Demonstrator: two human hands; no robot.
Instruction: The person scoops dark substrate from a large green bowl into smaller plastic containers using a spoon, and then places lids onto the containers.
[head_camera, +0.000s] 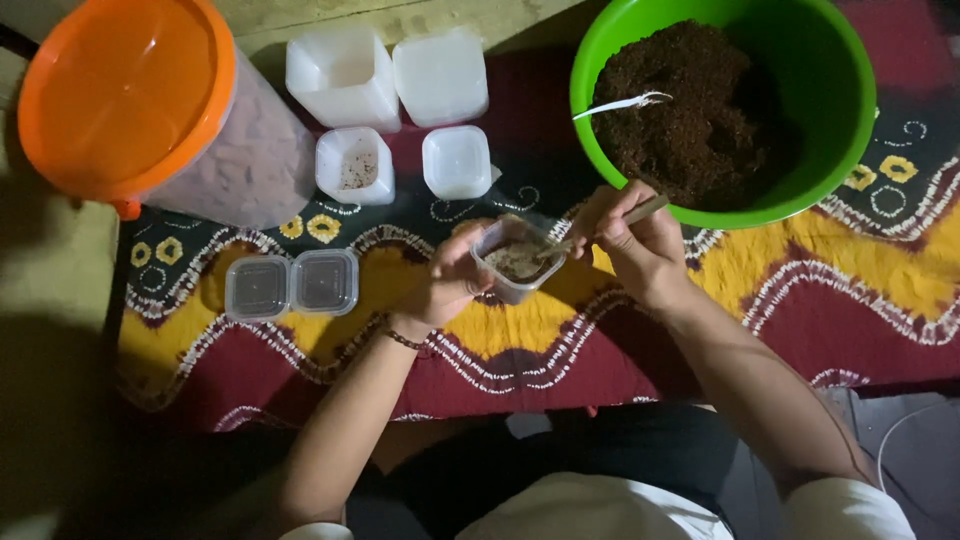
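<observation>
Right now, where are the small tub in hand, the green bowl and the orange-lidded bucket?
small tub (512, 262): head view, on its contents.
green bowl (850, 90): head view, on its right inner wall.
orange-lidded bucket (125, 95): head view, on the lid's middle.

Your green bowl (845, 110) holds dark brown soil (700, 100); an orange-lidded tub (130, 95) sits on maroon-and-yellow wavy-patterned cloth (800, 290).

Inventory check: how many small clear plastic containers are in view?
5. Two lidded containers sit side by side left of the left hand, two more stand near the white tubs, one is in that hand. None look hidden.
</observation>
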